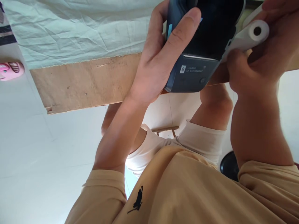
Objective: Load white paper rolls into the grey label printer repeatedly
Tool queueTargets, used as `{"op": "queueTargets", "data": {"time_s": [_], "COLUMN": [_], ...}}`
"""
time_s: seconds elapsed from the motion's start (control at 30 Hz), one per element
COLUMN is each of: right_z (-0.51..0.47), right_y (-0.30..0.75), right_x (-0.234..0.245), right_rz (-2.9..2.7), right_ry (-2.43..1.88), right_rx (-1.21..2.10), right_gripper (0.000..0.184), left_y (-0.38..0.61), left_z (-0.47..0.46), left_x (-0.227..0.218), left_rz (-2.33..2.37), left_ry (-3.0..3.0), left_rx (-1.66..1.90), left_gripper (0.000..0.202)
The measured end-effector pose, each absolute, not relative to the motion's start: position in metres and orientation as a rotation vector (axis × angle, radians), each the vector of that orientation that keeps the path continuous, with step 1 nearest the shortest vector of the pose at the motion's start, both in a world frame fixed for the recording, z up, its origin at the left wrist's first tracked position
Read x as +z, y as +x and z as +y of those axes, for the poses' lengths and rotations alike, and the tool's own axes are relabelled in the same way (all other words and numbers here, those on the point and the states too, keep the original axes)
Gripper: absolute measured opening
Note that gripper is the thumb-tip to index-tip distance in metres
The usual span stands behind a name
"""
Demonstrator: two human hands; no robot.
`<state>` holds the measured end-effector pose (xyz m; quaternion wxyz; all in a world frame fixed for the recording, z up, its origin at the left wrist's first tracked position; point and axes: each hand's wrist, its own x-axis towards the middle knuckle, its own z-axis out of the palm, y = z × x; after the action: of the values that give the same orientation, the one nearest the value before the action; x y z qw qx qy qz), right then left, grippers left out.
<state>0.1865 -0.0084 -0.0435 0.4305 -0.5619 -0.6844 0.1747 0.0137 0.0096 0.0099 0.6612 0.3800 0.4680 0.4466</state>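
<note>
My left hand (161, 53) grips a dark blue portable printer (197, 74), its thumb lying across the upper part. White print and a small round button mark the printer's near end. Beside it on the right, my right hand (263, 56) is closed around a white paper roll (247, 35), whose dark core hole faces me. The roll lies close against the printer's right edge; whether it sits partly inside cannot be made out. Some right-hand fingers are cut off by the frame or hidden behind the roll.
A pale green cloth (81, 31) covers the wooden table (93, 84), whose bare front edge shows. Pink footwear (11, 71) lies on the tiled floor at the left. Under my legs is a wooden stool (165, 129); a black round object (229, 166) stands at the right.
</note>
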Motion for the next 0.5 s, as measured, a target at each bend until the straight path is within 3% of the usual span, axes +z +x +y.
{"op": "queueTargets", "data": {"time_s": [0.2, 0.5], "right_z": [-0.014, -0.016], "right_y": [0.183, 0.175], "right_x": [-0.032, -0.026], "right_rz": [-1.845, -1.767], "right_ry": [-1.664, -1.706], "right_rx": [0.391, 0.471], "right_gripper": [0.032, 0.038], "left_y": [0.003, 0.008], "left_z": [0.022, 0.015], "left_x": [-0.012, -0.002], "left_rz": [0.778, 0.909], "left_ry": [0.837, 0.853], "left_rx": [0.989, 1.0], "left_gripper": [0.004, 0.003]}}
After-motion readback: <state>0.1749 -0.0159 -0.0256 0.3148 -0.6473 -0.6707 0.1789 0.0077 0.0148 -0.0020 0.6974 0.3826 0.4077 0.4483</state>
